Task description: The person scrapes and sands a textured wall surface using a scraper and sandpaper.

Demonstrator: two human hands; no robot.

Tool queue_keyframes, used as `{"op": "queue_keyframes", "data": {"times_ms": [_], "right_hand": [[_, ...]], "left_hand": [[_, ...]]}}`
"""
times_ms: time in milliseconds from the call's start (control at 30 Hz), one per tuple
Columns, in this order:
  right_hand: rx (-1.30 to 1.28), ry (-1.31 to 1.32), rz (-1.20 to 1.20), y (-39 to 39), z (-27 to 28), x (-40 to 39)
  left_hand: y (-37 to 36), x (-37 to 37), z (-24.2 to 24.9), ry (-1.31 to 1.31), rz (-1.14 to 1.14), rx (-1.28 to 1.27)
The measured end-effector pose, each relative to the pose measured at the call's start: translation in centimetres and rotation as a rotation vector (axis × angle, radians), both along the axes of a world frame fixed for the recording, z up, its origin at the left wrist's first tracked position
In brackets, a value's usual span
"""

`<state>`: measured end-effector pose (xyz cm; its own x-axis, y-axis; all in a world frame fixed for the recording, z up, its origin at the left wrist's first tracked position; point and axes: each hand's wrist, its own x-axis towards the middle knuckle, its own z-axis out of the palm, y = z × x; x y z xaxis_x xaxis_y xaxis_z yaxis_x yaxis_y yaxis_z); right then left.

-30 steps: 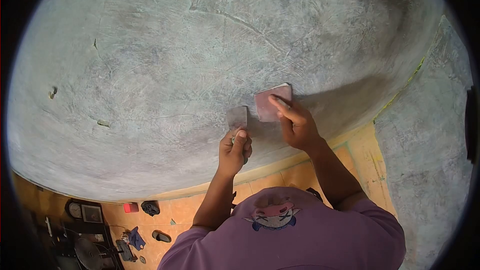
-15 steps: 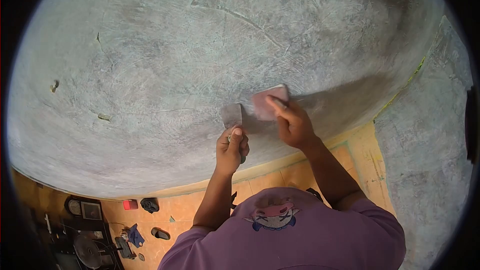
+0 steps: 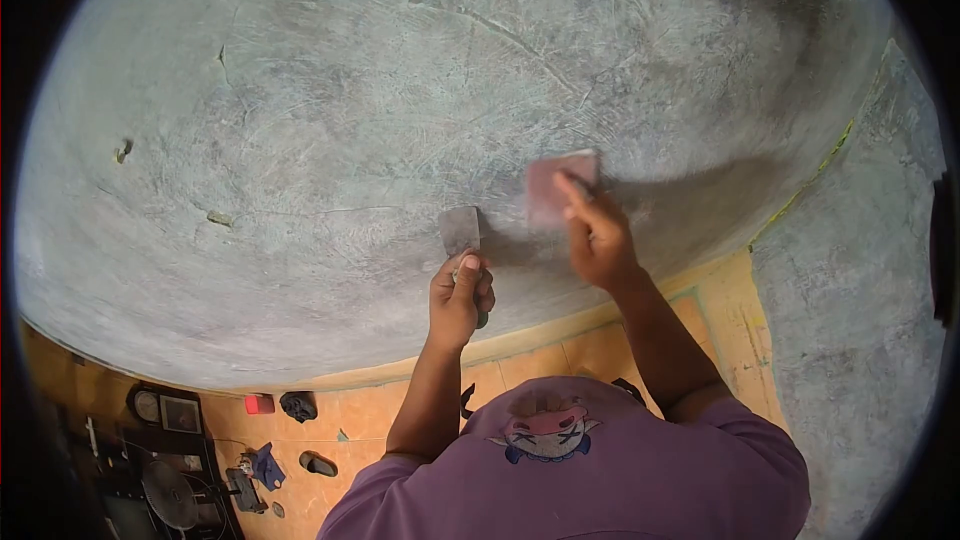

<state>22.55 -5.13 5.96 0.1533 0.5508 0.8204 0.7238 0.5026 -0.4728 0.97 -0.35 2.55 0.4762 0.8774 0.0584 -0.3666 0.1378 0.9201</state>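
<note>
My left hand [image 3: 460, 298] is closed around a putty knife [image 3: 461, 228], its grey blade pointing up and a bit of green handle showing below the fingers. In my right hand [image 3: 602, 240] is a reddish square putty spreader [image 3: 548, 190] with a pale upper edge. The index finger lies along its face; the outline is smeared by motion, and the grip underneath is hidden. Both tools are in front of the rough grey plastered wall [image 3: 330, 130], the spreader up against it, to the right of and higher than the knife.
A long crack and small yellowish chips mark the wall. A yellow-edged corner [image 3: 822, 172] runs down the right. On the orange tiled floor [image 3: 370, 415] lie a sandal [image 3: 318, 464], a red box [image 3: 259, 404] and a black bundle [image 3: 298, 405]. A fan [image 3: 170, 495] stands lower left.
My right hand has moved up and slightly right along the wall with the spreader. The left hand and putty knife have stayed almost in place; the view has shifted slightly.
</note>
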Motion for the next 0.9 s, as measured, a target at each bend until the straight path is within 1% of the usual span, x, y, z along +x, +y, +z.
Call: {"op": "queue_keyframes", "data": {"times_ms": [67, 133, 200, 267, 300, 333, 400, 467, 533, 567, 633, 667, 733, 767, 833, 867, 900], "right_hand": [[0.012, 0.046, -0.042, 0.1, 0.5, 1.1], [0.043, 0.221, -0.081, 0.2, 1.0, 1.6], [0.046, 0.236, -0.08, 0.5, 0.6, 0.8], [0.149, -0.056, -0.065, 0.8, -0.1, -0.2], [0.065, -0.124, 0.013, 0.7, -0.3, -0.7], [0.066, -0.123, 0.014, 0.4, -0.3, -1.0], [-0.109, -0.043, 0.09, -0.2, 0.0, -1.3], [-0.069, -0.034, 0.049, 0.1, 0.3, 0.0], [0.094, 0.174, -0.087, 0.4, 0.9, 1.0], [0.092, 0.172, -0.085, 0.4, 0.9, 1.1], [0.072, 0.356, -0.118, 0.6, 0.6, 1.2], [0.072, 0.355, -0.12, 0.8, 0.2, 0.9], [0.155, -0.05, -0.053, 1.1, -0.7, -0.3], [0.157, -0.05, -0.054, 0.9, -1.0, -0.8], [-0.213, -0.12, 0.154, 0.3, -1.3, -1.6], [-0.212, -0.118, 0.153, 0.5, -1.2, -1.4], [-0.05, -0.074, 0.078, 0.8, -0.7, -0.9]], "left_hand": [[0.0, -0.2, -0.2, -0.005, 0.0, 0.003], [0.1, -0.4, -0.5, -0.016, -0.015, -0.013], [0.0, -0.4, -0.4, -0.015, -0.007, -0.01], [0.0, -0.3, -0.4, -0.013, -0.001, -0.006], [0.0, -0.3, -0.3, -0.004, 0.005, -0.012], [0.0, -0.4, -0.2, 0.007, 0.01, -0.017], [0.1, -0.6, -0.1, 0.012, 0.006, -0.008], [0.2, -0.7, 0.0, 0.015, 0.002, 0.0], [0.2, -0.7, -0.1, 0.011, 0.004, 0.001], [0.2, -0.7, -0.2, 0.01, 0.005, -0.001], [0.1, -0.6, -0.3, 0.004, 0.014, -0.003], [0.2, -0.6, -0.4, 0.003, 0.013, -0.003], [0.3, -0.5, -0.5, -0.019, -0.012, -0.006], [0.3, -0.5, -0.4, -0.019, -0.013, -0.004], [0.4, -0.5, -0.3, -0.006, -0.012, 0.004], [0.4, -0.6, -0.2, -0.004, -0.013, 0.006], [0.4, -0.6, -0.1, 0.004, -0.012, 0.012]]}}
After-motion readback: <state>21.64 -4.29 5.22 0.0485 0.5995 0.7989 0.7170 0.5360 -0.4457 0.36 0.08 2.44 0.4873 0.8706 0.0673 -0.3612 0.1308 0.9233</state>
